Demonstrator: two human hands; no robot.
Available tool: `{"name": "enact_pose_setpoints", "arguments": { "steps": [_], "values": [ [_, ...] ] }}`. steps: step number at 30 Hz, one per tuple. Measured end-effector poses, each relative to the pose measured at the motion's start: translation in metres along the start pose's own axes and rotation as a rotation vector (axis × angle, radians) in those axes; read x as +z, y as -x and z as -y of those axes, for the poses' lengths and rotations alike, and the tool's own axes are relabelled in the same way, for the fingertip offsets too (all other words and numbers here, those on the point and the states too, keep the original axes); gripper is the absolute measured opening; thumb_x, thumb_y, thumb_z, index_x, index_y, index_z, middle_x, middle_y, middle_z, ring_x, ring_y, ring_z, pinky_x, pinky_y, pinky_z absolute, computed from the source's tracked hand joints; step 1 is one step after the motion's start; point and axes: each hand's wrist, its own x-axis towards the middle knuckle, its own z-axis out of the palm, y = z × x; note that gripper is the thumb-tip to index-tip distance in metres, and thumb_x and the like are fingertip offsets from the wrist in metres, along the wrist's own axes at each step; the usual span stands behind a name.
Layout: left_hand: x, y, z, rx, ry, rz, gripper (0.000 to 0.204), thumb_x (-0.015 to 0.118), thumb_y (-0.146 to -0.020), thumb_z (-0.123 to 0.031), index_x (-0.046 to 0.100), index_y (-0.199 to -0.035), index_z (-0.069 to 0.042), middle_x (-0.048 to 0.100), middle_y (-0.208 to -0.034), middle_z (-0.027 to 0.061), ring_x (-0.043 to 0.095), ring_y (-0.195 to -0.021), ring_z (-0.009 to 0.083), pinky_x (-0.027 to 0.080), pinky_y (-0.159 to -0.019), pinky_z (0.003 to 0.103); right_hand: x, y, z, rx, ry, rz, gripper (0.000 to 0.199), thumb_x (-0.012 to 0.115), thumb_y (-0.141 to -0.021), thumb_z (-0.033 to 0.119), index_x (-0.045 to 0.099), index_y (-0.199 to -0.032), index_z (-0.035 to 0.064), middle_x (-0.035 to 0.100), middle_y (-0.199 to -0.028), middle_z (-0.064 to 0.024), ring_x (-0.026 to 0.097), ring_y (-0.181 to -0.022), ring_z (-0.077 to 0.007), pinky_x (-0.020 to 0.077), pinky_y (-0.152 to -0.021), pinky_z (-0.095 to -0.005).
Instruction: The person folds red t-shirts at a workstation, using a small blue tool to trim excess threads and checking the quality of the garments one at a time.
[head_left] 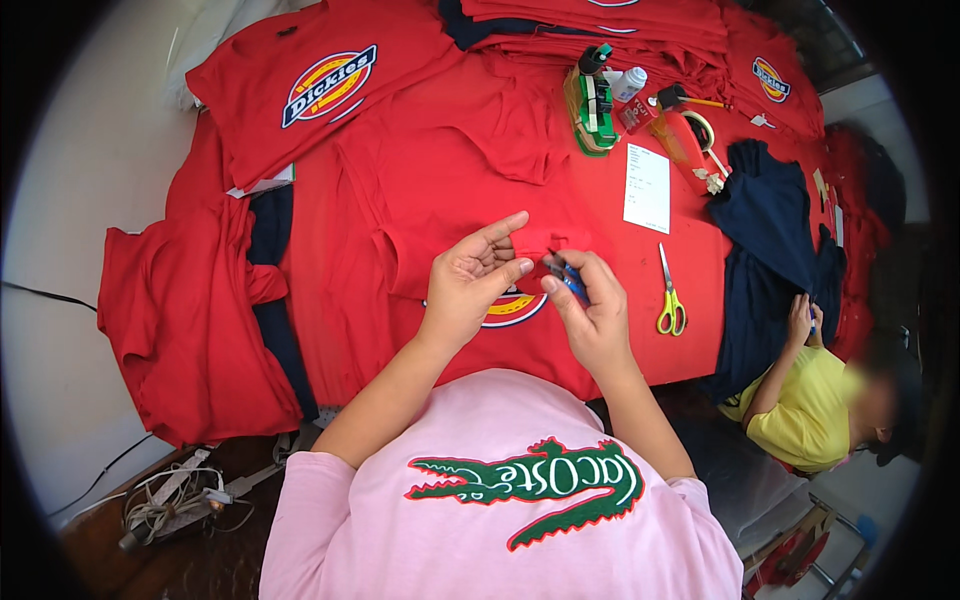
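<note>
A red T-shirt (440,150) with a round printed emblem lies spread on the table in front of me. My left hand (470,275) is closed on a raised part of this shirt, thumb against fingers, with the index finger stretched out. Right beside it, my right hand (592,305) grips small blue-handled thread snips (572,280). Their dark blades point at the lifted cloth, close to my left thumb. Whether the blades touch the fabric I cannot tell. The emblem is partly hidden behind my hands.
Yellow-green scissors (671,312) and a white paper slip (647,188) lie right of my hands. Beyond stand a green-and-black holder (594,115), a white bottle (629,84) and a tape roll (700,130). Red shirts (190,330) and navy cloth (765,230) flank me. A co-worker in yellow (800,410) works at right.
</note>
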Motion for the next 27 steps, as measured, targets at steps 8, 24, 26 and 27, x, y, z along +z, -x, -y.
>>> {"name": "enact_pose_setpoints", "arguments": {
  "steps": [8, 24, 26, 27],
  "values": [
    [0.004, 0.002, -0.004, -0.030, 0.074, 0.006, 0.056, 0.066, -0.097, 0.009, 0.051, -0.151, 0.004, 0.070, -0.123, 0.0089, 0.067, -0.111, 0.0099, 0.054, -0.099, 0.024, -0.001, -0.001, 0.010, 0.028, 0.201, -0.043, 0.027, 0.077, -0.095, 0.022, 0.068, -0.106, -0.0006, 0.070, -0.085, -0.0129, 0.068, -0.077, -0.0265, 0.0521, -0.067, -0.0381],
    [0.001, 0.004, 0.004, 0.004, 0.041, 0.018, 0.057, 0.066, -0.097, 0.010, 0.050, -0.151, 0.005, 0.070, -0.114, 0.0060, 0.067, -0.105, 0.0080, 0.053, -0.096, 0.023, -0.005, -0.001, 0.014, 0.181, 0.009, 0.009, 0.019, 0.073, -0.098, 0.017, 0.074, -0.105, -0.0018, 0.068, -0.077, -0.0134, 0.064, -0.065, -0.0177, 0.0487, -0.059, -0.0311],
    [0.002, 0.004, 0.003, -0.006, 0.037, 0.011, 0.057, 0.066, -0.096, 0.010, 0.050, -0.151, 0.005, 0.069, -0.111, 0.0041, 0.066, -0.103, 0.0070, 0.053, -0.095, 0.022, -0.006, -0.002, 0.015, 0.191, 0.009, 0.014, 0.019, 0.073, -0.098, 0.016, 0.074, -0.105, -0.0017, 0.068, -0.077, -0.0135, 0.064, -0.065, -0.0173, 0.0488, -0.059, -0.0311],
    [0.003, 0.003, 0.002, -0.010, 0.035, 0.007, 0.057, 0.067, -0.096, 0.010, 0.050, -0.151, 0.005, 0.068, -0.110, 0.0032, 0.066, -0.102, 0.0065, 0.053, -0.094, 0.022, -0.007, -0.002, 0.017, 0.192, 0.017, 0.012, 0.019, 0.073, -0.099, 0.016, 0.075, -0.104, -0.0016, 0.068, -0.078, -0.0134, 0.064, -0.065, -0.0172, 0.0490, -0.059, -0.0313]
  ]
}}
